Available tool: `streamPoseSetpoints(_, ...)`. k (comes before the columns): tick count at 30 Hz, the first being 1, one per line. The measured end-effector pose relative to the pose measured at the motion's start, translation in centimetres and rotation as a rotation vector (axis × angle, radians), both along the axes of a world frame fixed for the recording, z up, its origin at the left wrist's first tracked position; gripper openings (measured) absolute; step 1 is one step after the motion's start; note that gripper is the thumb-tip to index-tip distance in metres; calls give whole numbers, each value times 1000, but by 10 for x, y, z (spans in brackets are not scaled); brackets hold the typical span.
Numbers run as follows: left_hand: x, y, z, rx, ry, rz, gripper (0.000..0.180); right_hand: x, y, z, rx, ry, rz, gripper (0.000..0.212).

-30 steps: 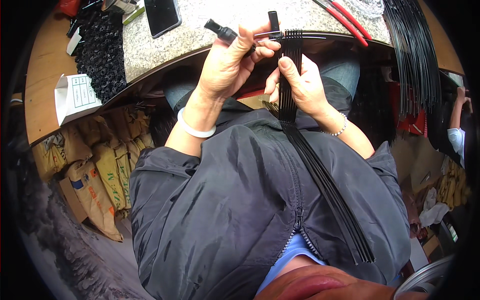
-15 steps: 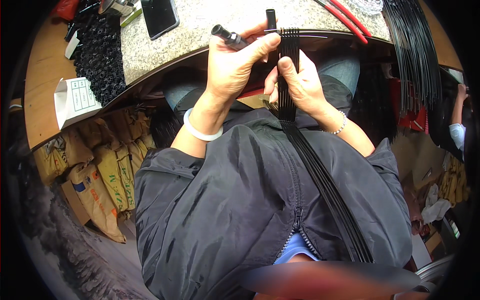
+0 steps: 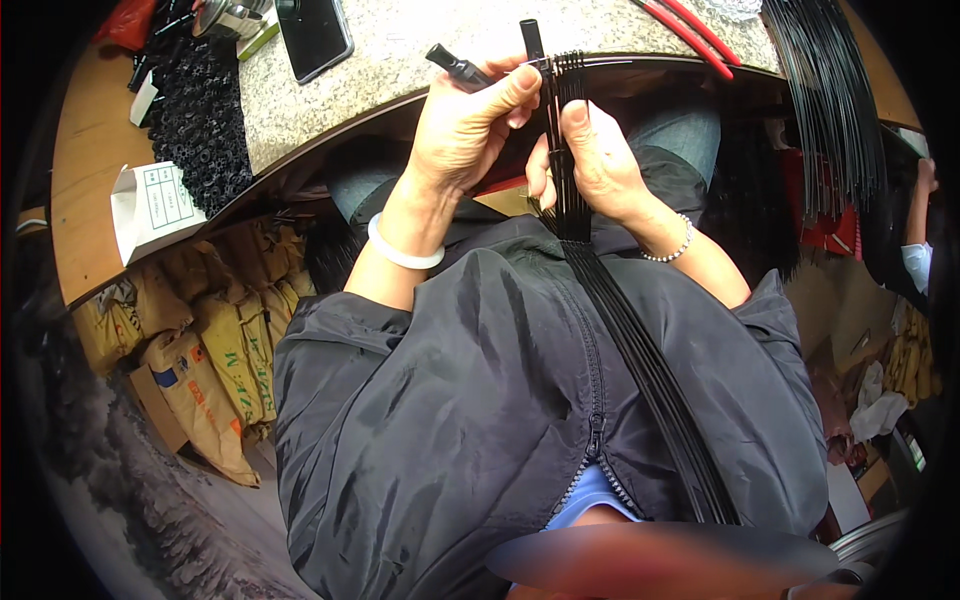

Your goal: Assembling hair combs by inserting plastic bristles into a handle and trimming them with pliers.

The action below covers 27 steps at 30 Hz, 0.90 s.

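Note:
My left hand, a white bangle on its wrist, is closed around a dark tubular piece that sticks out up and to the left. Its thumb and fingers pinch at the foot of a second short black tube, beside the looped ends of the strands. My right hand is closed on a bundle of thin black strands, thumb on top. Small loops top the bundle, and its long tails run down over my dark jacket. One or two strands stand apart at the bundle's left, near my left fingertips.
A speckled tabletop carries a phone, red-handled pliers and a heap of small black parts. A white box sits at the left. More dark strands hang over the right edge; sacks stand below left.
My left hand and both tubes have shifted slightly left and down. Strands at the bundle's left now stand apart from the others. The thin pale rod across the loops no longer shows clearly.

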<state>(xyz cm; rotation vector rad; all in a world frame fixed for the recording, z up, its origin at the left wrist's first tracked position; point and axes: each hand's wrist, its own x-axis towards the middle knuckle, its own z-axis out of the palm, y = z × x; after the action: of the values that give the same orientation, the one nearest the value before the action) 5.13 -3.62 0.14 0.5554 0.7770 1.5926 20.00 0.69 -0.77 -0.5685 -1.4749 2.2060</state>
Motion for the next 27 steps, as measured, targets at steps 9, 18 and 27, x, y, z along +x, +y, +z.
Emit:
streamPoseSetpoints(9,-6,1,-6,24,141,-96,23,0,10,-4,-45,8,90,56)
streamPoseSetpoints(18,-4,-1,-7,28,-22,-42,19,-3,9,-8,-57,40,80,54)
streamPoseSetpoints(27,-10,3,-13,32,35,-64,21,-6,7,-7,17,10,43,57)
